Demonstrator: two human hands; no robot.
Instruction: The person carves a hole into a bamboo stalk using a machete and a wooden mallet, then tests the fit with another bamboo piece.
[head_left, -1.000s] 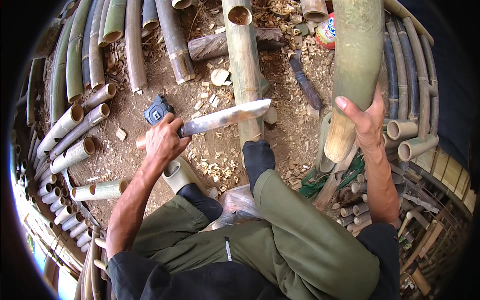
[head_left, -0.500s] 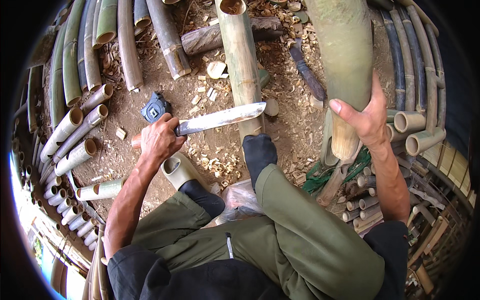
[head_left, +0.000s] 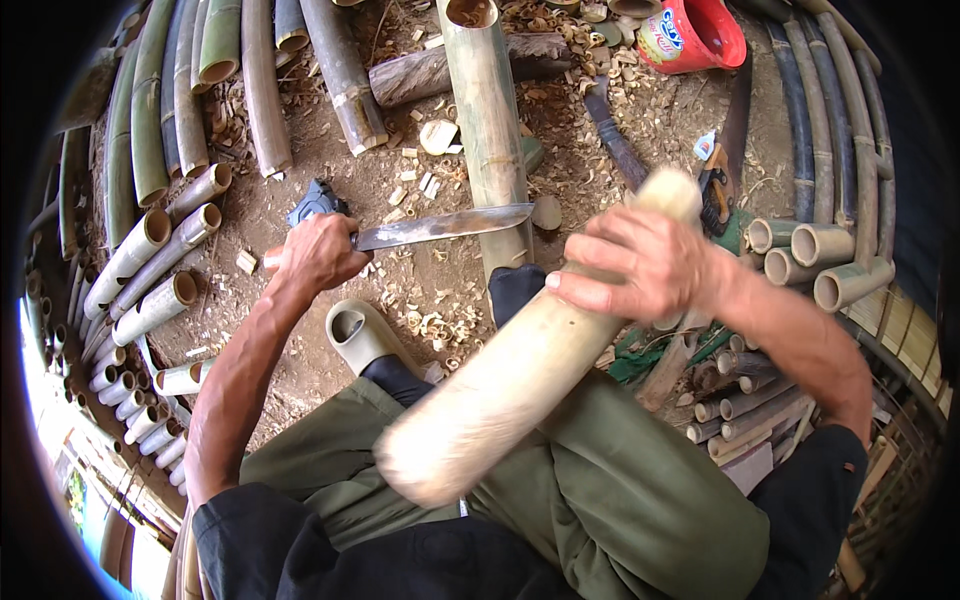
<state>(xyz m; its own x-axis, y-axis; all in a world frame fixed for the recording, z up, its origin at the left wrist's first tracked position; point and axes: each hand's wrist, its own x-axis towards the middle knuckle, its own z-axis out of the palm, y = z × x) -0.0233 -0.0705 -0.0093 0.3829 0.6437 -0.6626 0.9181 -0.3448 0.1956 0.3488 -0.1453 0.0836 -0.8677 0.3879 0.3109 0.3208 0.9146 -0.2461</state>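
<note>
My left hand is closed round the handle of a machete, its blade pointing right and crossing over a thick upright-lying bamboo pole. In my right hand is a thick, pale, club-shaped bamboo piece, gripped near its narrower end. It slants over my lap, with the wider end at lower left, and is blurred by motion. My foot in a black sock is at the pole's near end. A dark blue tape measure lies just beyond my left hand.
Several bamboo poles lie at left, with cut tubes below them. A sheathed-looking knife, a saw and a red bucket are at far right. Shavings cover the ground; more tubes are stacked right.
My right hand has brought the bamboo piece down and inward, tilting it across my lap, which uncovers the bucket and saw. My left hand stays nearly in place with the machete.
</note>
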